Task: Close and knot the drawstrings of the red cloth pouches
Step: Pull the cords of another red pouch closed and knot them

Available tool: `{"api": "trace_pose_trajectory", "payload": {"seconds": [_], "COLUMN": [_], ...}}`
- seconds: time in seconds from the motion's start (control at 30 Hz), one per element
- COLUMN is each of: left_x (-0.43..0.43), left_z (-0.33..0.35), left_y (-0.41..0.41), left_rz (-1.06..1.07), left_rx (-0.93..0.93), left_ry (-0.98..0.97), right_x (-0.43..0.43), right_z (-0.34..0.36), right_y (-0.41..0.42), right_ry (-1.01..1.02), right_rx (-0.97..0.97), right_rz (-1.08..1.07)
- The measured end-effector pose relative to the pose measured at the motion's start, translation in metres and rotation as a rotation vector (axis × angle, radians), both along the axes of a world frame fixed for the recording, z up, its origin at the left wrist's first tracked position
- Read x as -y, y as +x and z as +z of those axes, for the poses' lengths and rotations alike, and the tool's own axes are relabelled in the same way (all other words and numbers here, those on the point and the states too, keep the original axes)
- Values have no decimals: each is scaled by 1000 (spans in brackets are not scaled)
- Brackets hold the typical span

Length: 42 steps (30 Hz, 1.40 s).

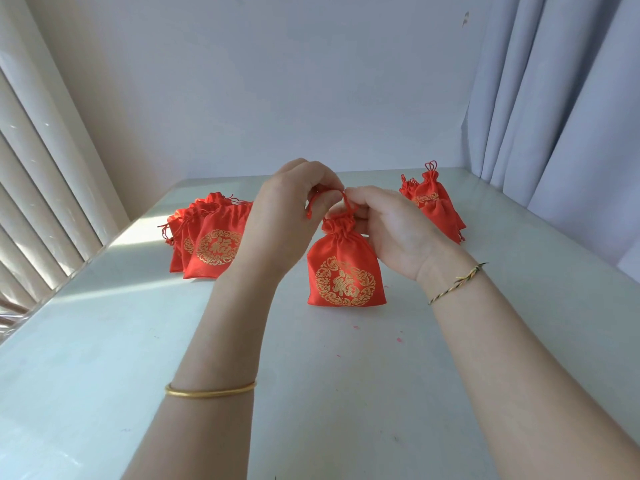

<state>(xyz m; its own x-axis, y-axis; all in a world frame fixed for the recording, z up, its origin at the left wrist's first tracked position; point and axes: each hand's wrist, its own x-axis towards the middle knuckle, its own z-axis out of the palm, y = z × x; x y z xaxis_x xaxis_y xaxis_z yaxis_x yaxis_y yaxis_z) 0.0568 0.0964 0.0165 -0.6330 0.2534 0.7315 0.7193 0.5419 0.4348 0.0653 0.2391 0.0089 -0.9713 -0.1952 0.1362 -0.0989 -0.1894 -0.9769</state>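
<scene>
Left hand (291, 202): fingers curled, thumb and forefinger pinching the red drawstring (312, 206), a loop of which hangs down beside the palm. Right hand (388, 230): thumb and forefinger pinching the same cord just above the pouch neck, fingertip to fingertip with the left hand; the remaining fingers are curled behind the gathered neck. Held pouch (346, 271): red cloth with a gold circular emblem, printed face turned toward the camera. It stands upright, long axis vertical, with the neck pointing up and the flat bottom edge down. The neck is drawn in and puckered. The pouch sits directly below the two pinching points, between the wrists, nearer the right palm than the left. Its bottom edge is at the table (104, 375); whether it bears on the surface or hangs from the cord cannot be told. A gold bangle (211, 390) is on the left forearm and a thin braided thread bracelet (453, 284) is on the right wrist. To the left, partly behind the left hand, a left group of pouches (211, 242) leans together with necks wide. To the right, behind the right hand, a right group of pouches (434, 202) lies stacked with necks gathered and cord loops showing at the top. Vertical blinds (41, 168) border the left side, grey curtains (554, 116) the right, and a plain wall (294, 81) stands behind.
</scene>
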Motion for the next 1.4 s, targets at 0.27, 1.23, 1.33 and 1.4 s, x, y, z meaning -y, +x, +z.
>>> {"api": "trace_pose_trajectory", "payload": {"seconds": [0.27,1.23,1.33,1.4], "left_x": [0,17,23,26], "left_z": [-1,-1,-1,1], "left_y": [1,-5,-4,-1], "left_rz": [16,130,160,153], "left_rx": [31,215,298,317], "left_ry": [8,-121,-104,-72], "right_x": [-3,-22,-25,-28], "right_z": [-5,-2,-3,-6], "right_y": [-4,-5,-7,-8], "right_ry": [-7,-27,-38,-7], "right_rx": [-46,1,52,68], "right_rz": [-87,-407,-490,-554]}}
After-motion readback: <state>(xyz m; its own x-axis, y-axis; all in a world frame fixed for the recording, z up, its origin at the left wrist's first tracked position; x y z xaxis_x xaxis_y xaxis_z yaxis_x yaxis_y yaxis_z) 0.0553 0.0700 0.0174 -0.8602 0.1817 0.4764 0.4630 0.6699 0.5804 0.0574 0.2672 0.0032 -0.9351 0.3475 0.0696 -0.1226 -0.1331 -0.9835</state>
